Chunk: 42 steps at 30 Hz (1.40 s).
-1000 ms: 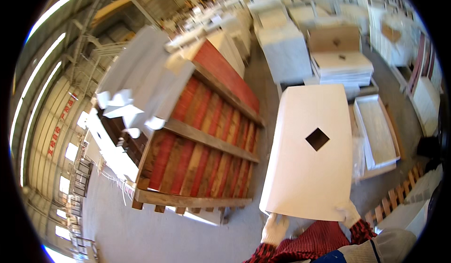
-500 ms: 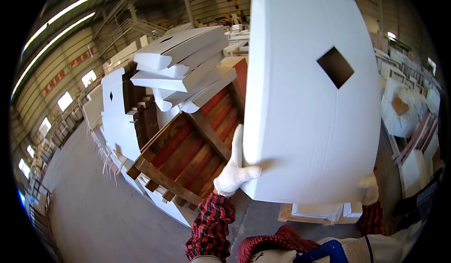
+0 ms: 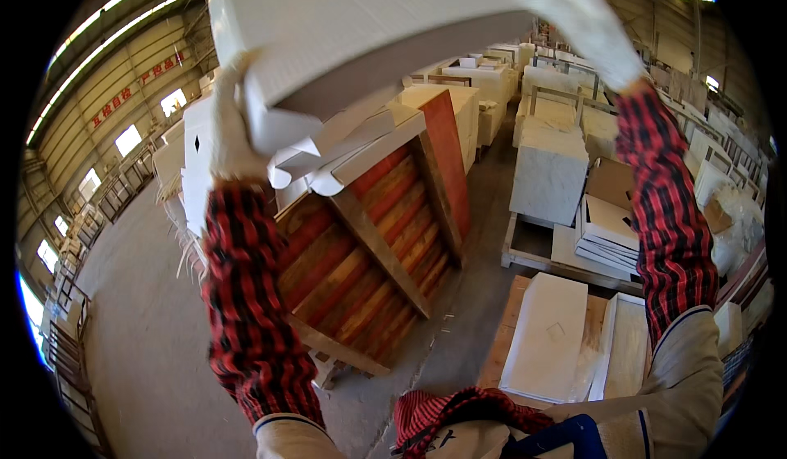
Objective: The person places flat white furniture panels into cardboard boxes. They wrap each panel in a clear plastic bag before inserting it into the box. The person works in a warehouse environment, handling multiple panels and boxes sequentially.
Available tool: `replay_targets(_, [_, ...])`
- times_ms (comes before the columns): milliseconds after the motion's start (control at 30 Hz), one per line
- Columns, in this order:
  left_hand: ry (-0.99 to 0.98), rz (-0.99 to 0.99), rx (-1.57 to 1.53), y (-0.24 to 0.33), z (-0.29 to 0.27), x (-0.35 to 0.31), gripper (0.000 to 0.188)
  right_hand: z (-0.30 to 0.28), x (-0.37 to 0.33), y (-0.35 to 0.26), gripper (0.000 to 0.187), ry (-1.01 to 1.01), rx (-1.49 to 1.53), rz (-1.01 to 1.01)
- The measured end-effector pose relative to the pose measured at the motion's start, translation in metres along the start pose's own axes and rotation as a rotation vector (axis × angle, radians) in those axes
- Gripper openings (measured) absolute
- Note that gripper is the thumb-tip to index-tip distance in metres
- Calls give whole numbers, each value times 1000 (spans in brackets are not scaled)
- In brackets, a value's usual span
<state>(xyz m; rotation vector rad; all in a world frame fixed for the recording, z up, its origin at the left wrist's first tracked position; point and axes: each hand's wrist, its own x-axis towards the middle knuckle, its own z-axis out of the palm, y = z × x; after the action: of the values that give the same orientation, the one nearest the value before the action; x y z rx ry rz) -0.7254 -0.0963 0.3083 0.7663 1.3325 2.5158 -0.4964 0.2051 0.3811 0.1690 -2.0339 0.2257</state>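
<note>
A large white cardboard box lid (image 3: 361,24) is raised at the top of the view, its near edge turned toward me and its top cut off by the frame. At its left end my left hand (image 3: 236,127), in a white knit glove, grips the side, slightly blurred. My right hand (image 3: 582,29), gloved too, holds the right end with its fingers partly out of sight. Beneath the lid lie more folded white cardboard lids (image 3: 361,152), stacked on a wooden pallet (image 3: 369,250) with red and brown slats that stands on its edge.
On the right, flat white boxes (image 3: 545,336) lie on a low board near me. Behind them, a pallet carries a marbled white block (image 3: 549,172) and folded cartons (image 3: 607,234). Rows of white blocks and frames reach back. Grey floor (image 3: 139,320) runs along the left.
Both hands have lifted the lid up and to the left, from upright in front of me to over the stack. My right hand has risen from the lower right to the upper right.
</note>
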Motion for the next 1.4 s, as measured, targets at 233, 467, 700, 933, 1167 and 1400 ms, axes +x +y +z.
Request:
replay_targets(233, [127, -86, 121, 14, -89, 179, 62, 220, 97, 32, 79, -386, -294, -111])
replay_targets(467, [-567, 562, 1937, 43, -177, 292, 36, 327, 103, 55, 73, -504, -223, -112])
replay_targets(700, [-179, 724, 1608, -43, -166, 247, 41, 194, -37, 83, 52, -395, 110, 439])
replay_targets(933, [-433, 136, 988, -204, -43, -13, 36, 54, -411, -6, 55, -487, -335, 1585])
replay_targets(1167, [-1393, -914, 830, -450, -10, -168, 52, 18, -638, -193, 58, -27, 44, 2468])
replay_targets(1400, [-998, -1875, 727, -618, 16, -345, 68, -15, -788, -211, 51, 190, 223, 2878])
